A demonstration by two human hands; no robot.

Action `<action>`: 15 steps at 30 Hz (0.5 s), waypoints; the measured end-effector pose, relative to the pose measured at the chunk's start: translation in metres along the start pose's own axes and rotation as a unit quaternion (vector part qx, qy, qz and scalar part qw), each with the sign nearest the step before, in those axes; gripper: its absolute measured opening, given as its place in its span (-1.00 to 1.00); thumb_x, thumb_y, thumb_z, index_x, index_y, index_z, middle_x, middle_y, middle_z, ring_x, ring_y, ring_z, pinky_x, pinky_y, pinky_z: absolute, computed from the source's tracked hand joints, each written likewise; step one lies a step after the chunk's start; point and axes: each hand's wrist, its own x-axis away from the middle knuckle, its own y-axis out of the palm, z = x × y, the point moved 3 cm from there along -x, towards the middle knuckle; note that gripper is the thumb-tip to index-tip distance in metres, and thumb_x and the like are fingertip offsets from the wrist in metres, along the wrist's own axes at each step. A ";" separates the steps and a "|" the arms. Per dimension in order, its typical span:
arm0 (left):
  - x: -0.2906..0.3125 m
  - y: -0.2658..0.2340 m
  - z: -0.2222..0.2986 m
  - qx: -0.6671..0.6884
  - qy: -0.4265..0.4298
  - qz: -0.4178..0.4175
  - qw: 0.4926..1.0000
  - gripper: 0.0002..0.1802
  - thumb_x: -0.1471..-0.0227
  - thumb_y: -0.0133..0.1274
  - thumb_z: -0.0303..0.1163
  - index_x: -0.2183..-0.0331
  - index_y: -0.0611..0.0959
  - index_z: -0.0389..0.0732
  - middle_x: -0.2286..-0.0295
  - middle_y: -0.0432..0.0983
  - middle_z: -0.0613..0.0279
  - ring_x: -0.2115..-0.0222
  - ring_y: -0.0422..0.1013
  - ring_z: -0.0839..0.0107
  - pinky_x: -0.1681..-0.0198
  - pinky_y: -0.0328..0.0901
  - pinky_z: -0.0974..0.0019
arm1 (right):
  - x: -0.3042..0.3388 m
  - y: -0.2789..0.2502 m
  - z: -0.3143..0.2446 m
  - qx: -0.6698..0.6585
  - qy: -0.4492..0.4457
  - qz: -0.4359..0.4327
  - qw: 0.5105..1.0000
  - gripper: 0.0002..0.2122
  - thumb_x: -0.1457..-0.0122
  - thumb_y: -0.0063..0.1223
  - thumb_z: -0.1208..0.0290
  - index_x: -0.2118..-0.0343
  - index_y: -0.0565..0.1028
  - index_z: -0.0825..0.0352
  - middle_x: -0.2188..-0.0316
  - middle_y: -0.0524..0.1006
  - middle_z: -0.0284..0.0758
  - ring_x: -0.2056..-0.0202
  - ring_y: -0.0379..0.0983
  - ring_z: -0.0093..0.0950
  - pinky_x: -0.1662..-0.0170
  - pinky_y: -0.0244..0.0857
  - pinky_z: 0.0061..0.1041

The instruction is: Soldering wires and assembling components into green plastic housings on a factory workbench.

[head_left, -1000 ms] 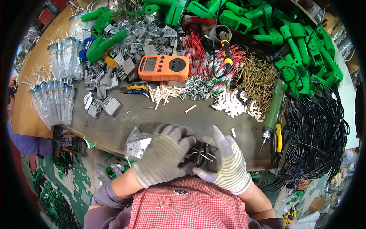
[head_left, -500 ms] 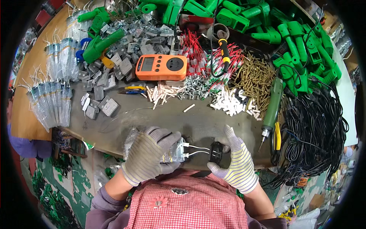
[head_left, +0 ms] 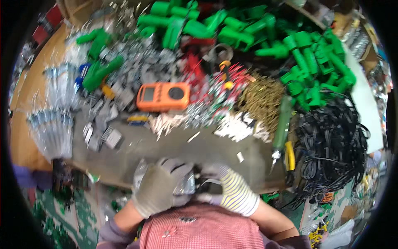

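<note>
Benchtop [head_left: 137, 149] is being worked at six o'clock: a clear-wrapped piece [head_left: 189, 184] is being gripped by the half-curled left hand [head_left: 158, 189], a dark part [head_left: 211, 188] apparently being cupped by the curled right hand [head_left: 236, 191]. Close handling is seemingly being done, steady support being called for next; beyond, toward eleven o'clock, an orange meter [head_left: 161, 99] is lying.

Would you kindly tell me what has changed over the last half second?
The right hand has moved left with the black part, closing in on the left hand, which keeps its clear-wrapped piece. No release is visible, though the picture is blurred. The view has shifted; the orange meter and green screwdriver lie where they were.
</note>
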 end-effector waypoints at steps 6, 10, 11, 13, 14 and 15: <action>-0.005 0.011 0.006 0.097 0.030 0.016 0.995 0.04 0.32 0.39 -0.05 -0.17 0.34 -0.28 0.13 0.46 -0.11 0.11 0.39 -0.08 -0.01 0.29 0.01 | -0.004 0.006 -0.009 0.087 -0.088 -0.016 0.992 -0.66 -0.15 0.19 0.31 0.06 0.44 0.35 0.08 0.46 -0.09 0.06 0.44 -0.09 -0.02 0.35 -0.27; -0.013 0.006 0.005 0.056 0.037 0.000 0.998 -0.02 0.28 0.35 -0.06 -0.14 0.36 -0.29 0.22 0.48 -0.09 0.21 0.42 -0.05 0.09 0.32 0.01 | -0.004 0.002 -0.013 0.084 -0.077 -0.004 0.994 -0.66 -0.16 0.15 0.31 0.04 0.44 0.34 0.09 0.45 -0.10 0.11 0.45 -0.09 0.04 0.37 -0.27; -0.014 0.006 0.006 0.050 0.024 0.000 0.998 -0.08 0.28 0.33 -0.06 -0.10 0.41 -0.29 0.23 0.49 -0.06 0.24 0.42 -0.03 0.12 0.33 0.01 | -0.004 0.001 -0.010 0.099 -0.092 0.003 0.991 -0.71 -0.19 0.11 0.32 0.06 0.48 0.31 0.13 0.51 -0.14 0.16 0.49 -0.12 0.07 0.39 -0.27; -0.016 0.006 0.008 0.039 0.032 0.012 0.999 -0.10 0.28 0.33 -0.06 -0.08 0.43 -0.29 0.23 0.50 -0.04 0.24 0.42 -0.03 0.12 0.33 0.01 | -0.006 -0.006 -0.005 0.126 -0.084 -0.035 0.988 -0.74 -0.21 0.08 0.32 0.09 0.51 0.30 0.17 0.55 -0.16 0.18 0.51 -0.14 0.07 0.39 -0.28; -0.017 0.005 0.008 0.029 0.045 0.022 0.998 -0.13 0.28 0.33 -0.06 -0.06 0.45 -0.29 0.23 0.50 -0.03 0.24 0.42 -0.02 0.13 0.34 0.01 | -0.006 -0.009 0.000 0.154 -0.074 -0.068 0.983 -0.77 -0.22 0.05 0.32 0.12 0.54 0.29 0.22 0.58 -0.18 0.20 0.52 -0.16 0.07 0.40 -0.28; -0.019 0.005 0.007 0.030 0.053 0.018 0.998 -0.15 0.28 0.32 -0.07 -0.06 0.47 -0.26 0.23 0.51 -0.01 0.23 0.43 -0.01 0.12 0.34 0.01 | -0.009 -0.019 0.000 0.101 -0.132 -0.050 0.985 -0.80 -0.25 0.01 0.31 0.19 0.59 0.27 0.29 0.62 -0.20 0.23 0.54 -0.19 0.07 0.41 -0.30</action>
